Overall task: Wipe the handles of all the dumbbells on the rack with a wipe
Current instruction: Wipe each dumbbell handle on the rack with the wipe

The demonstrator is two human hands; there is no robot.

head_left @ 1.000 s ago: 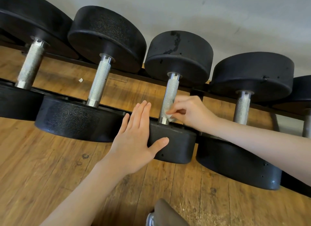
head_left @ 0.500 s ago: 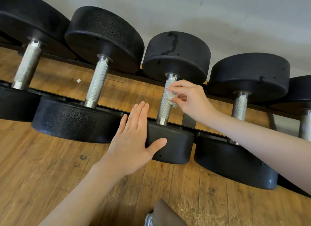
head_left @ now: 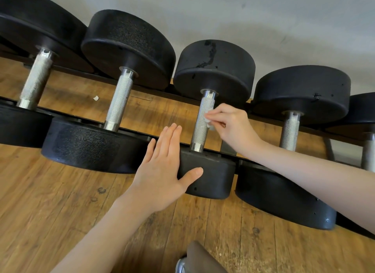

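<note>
Beside the wiped dumbbell (head_left: 211,114) — four more, wooden floor (head_left: 60,201) beneath.

1. Gym weights area, as far as I can tell.
2. Row of black round-head dumbbells (head_left: 129,47) with knurled steel handles (head_left: 118,102), laid side by side on a low black rack (head_left: 142,134). Head sizes differ along the row.
3. Worn wood plank floor (head_left: 60,201) under the rack, scuffed and marked.
4. Plain pale wall (head_left: 263,18) right behind the rack.
</note>
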